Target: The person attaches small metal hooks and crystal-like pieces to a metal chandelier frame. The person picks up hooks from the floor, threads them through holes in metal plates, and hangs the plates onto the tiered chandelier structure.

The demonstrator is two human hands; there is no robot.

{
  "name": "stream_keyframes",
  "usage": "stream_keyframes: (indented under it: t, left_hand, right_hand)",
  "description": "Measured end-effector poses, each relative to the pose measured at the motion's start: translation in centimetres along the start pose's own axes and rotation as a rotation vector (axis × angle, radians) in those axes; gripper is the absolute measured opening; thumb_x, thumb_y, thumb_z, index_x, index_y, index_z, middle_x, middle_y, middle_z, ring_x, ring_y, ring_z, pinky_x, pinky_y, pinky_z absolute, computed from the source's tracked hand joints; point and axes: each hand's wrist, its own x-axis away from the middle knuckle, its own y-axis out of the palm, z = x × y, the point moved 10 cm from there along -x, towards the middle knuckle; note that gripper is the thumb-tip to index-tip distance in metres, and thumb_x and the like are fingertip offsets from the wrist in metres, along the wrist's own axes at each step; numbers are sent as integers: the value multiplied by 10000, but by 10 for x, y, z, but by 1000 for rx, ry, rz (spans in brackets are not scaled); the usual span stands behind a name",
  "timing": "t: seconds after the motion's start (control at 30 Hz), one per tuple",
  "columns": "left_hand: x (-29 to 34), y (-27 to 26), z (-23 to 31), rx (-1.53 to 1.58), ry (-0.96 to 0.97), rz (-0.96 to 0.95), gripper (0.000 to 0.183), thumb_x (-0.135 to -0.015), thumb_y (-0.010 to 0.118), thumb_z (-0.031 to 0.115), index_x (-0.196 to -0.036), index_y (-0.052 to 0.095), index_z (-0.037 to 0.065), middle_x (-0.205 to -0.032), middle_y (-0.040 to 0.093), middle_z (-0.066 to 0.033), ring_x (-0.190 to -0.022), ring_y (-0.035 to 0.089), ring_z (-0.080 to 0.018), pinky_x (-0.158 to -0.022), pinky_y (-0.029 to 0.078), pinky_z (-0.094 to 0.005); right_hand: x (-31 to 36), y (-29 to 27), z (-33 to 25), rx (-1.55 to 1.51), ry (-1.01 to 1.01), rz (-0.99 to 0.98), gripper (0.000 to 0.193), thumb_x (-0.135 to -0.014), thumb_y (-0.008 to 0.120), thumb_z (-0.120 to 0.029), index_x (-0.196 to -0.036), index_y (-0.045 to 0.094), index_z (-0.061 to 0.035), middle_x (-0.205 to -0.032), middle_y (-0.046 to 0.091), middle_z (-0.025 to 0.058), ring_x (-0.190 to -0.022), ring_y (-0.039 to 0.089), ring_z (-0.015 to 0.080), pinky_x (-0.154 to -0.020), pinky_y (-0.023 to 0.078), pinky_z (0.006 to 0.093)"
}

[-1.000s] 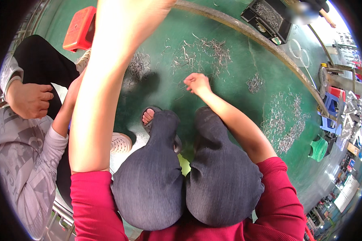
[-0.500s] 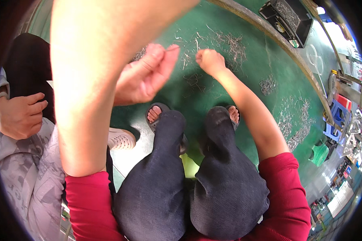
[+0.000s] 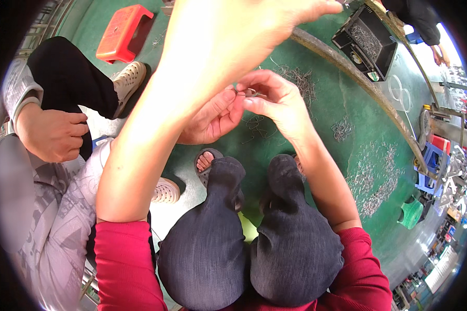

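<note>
R hand (image 3: 281, 102)'s now met co-worker's hand (image 3: 211, 122), grip pinching small metal pc (image 3: 251, 93), joint work apparently; L hand (image 3: 272, 26)'s grip, can't tell.

Green floor (image 3: 368, 120). Red stool (image 3: 120, 35), far left. Blue stool (image 3: 429, 161), right; green stool (image 3: 411, 212), just nearer. Worn brownish beam (image 3: 342, 58), slanting across far right. White glare (image 3: 450, 41), far right.

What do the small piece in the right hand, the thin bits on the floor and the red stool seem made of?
Small piece in the right hand: probably metal, greyish; a faint glint suggests it, though partly hidden.
Thin bits: likely bare metal wire or strip, given their silvery shine and bent shapes.
Red stool: probably moulded plastic, smooth, with even colour and rounded edges.
</note>
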Motion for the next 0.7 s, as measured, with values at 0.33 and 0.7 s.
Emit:
stream_keyframes:
  t: [0.33, 0.7]
  left_hand:
    - [9, 1, -11, -49, 9, -72, 197, -785, 686, 130, -956, 682, 30, -910, 684, -52, -837, 620, -91, -796, 469, -230]
    - [21, 18, -25, 61, -71, -151, 229, -829, 646, 130, -1030, 654, 19, -977, 665, -60, -876, 597, -95, -789, 458, -240]
  right_hand:
    - [24, -18, -39, 22, 48, 247, 155, -800, 663, -100, -926, 664, -10, -910, 657, 72, -745, 609, 111, -611, 468, 224]
    - [49, -34, -147, 337, -435, 428, 299, -834, 595, -24, -1132, 592, -2, -828, 641, 78, -702, 638, 138, -637, 522, 221]
